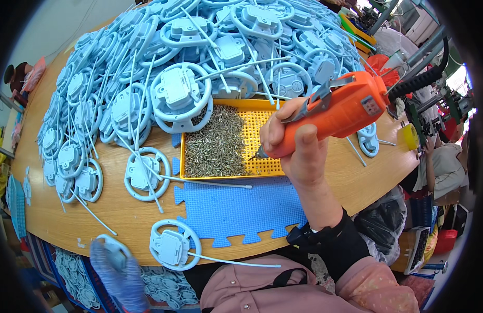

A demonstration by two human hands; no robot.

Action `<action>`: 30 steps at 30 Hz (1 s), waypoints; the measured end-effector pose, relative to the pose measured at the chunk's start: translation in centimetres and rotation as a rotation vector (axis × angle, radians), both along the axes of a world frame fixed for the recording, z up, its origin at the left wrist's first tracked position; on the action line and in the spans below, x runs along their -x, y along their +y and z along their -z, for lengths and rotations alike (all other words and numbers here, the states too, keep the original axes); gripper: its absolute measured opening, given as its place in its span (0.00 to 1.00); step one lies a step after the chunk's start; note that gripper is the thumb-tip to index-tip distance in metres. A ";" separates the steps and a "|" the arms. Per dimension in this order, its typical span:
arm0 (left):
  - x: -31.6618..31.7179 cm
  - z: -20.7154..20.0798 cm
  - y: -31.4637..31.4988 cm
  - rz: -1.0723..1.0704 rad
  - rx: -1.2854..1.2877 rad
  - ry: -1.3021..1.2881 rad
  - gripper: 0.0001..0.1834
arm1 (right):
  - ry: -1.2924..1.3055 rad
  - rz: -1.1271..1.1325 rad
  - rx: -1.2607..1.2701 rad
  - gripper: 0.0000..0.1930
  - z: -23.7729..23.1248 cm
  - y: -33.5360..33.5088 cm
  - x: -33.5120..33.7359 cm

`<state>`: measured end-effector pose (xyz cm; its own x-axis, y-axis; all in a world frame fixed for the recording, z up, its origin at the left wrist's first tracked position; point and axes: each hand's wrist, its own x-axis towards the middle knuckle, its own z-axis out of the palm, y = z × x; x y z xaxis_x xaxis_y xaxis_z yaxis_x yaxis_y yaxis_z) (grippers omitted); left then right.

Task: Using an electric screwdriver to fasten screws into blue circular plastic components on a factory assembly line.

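My right hand (306, 156) is wrapped round an orange electric screwdriver (351, 107). Its tip points down at the perforated side of a yellow tray (267, 168). Small metal screws (215, 146) are heaped in the tray's left part. At the table's near left edge, my left hand (119, 279), in a blue glove and slightly blurred, grips a light blue toy steering wheel (115, 249). To its right, another toy steering wheel (171, 245) lies back side up with a thin stem pointing right. One more wheel (143, 175) rests farther back, left of the tray.
A large pile of toy steering wheels (231, 49) covers the back of the table (116, 208). Under the tray's near side is a blue foam mat (236, 208). Below the left table edge, bins hold more blue parts (74, 276). A black cable (421, 78) trails from the screwdriver.
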<state>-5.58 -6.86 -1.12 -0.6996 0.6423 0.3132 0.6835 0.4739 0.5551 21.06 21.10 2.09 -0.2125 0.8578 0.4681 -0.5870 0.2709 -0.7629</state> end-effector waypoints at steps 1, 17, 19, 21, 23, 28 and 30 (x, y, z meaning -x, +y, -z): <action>-1.4 -1.7 0.5 0.144 0.076 0.077 0.37 | 0.001 -0.028 0.014 0.21 0.0 -0.1 0.3; -5.3 0.0 7.5 0.711 -0.118 0.005 0.38 | -0.095 -0.160 -0.044 0.37 -6.0 -7.8 3.8; -5.3 -0.3 6.8 0.709 -0.172 0.080 0.46 | -0.280 -0.236 0.051 0.34 -7.2 -10.5 6.0; -4.5 0.2 5.6 0.686 -0.021 0.052 0.46 | -0.292 -0.355 0.015 0.32 -6.4 -11.2 7.2; -4.2 1.7 4.7 0.637 0.215 0.181 0.45 | -0.261 -0.633 -0.035 0.28 -5.7 -11.7 8.0; -3.3 0.8 5.1 0.631 0.037 0.121 0.37 | -0.267 -0.727 0.152 0.29 -5.3 -14.2 9.4; -3.1 1.2 5.2 0.666 -0.024 0.044 0.37 | -0.273 -0.738 0.193 0.30 -5.2 -14.6 9.9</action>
<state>-2.50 -1.62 -2.31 -0.1426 0.9252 0.3518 0.8482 -0.0690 0.5252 11.13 6.51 7.28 -0.8408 0.5120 0.1759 -0.3491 -0.2644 -0.8990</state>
